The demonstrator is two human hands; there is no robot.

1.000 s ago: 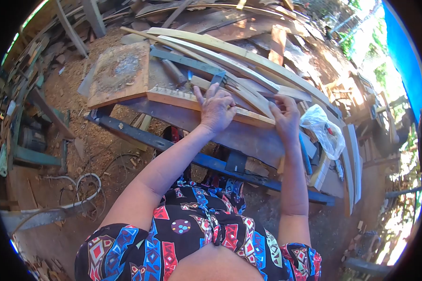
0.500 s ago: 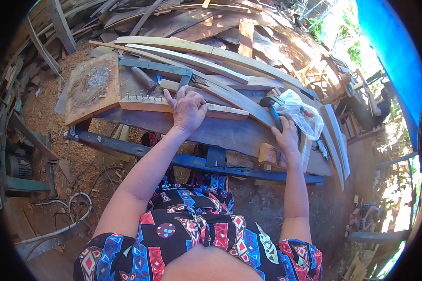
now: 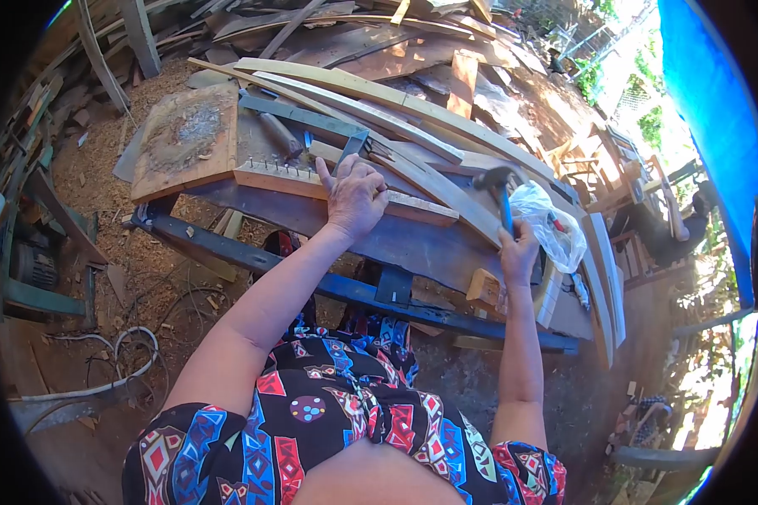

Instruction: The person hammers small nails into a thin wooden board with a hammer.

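My right hand (image 3: 520, 248) is closed around the blue handle of a hammer (image 3: 497, 179), whose dark head points up and away from me, raised above the bench. My left hand (image 3: 356, 198) rests on a long wooden strip (image 3: 425, 209) with its fingers bent and the outermost one lifted; what its fingertips hold, if anything, is hidden. Left of that hand, a row of several nails (image 3: 282, 168) stands upright along the strip. Beyond the strip lie a short dark wooden cylinder (image 3: 280, 135) and a green-grey bar (image 3: 299, 119).
The strip's left end meets a square wooden board (image 3: 187, 139) on the dark bench (image 3: 312, 229). A clear plastic bag (image 3: 552, 225) sits beside my right hand. Long planks (image 3: 358, 84) lie across the back, and a wood block (image 3: 484, 290) is at the near edge.
My right hand has lifted the hammer from beside the plastic bag, and its head now stands higher. My left hand stays on the strip. The whole view has shifted slightly.
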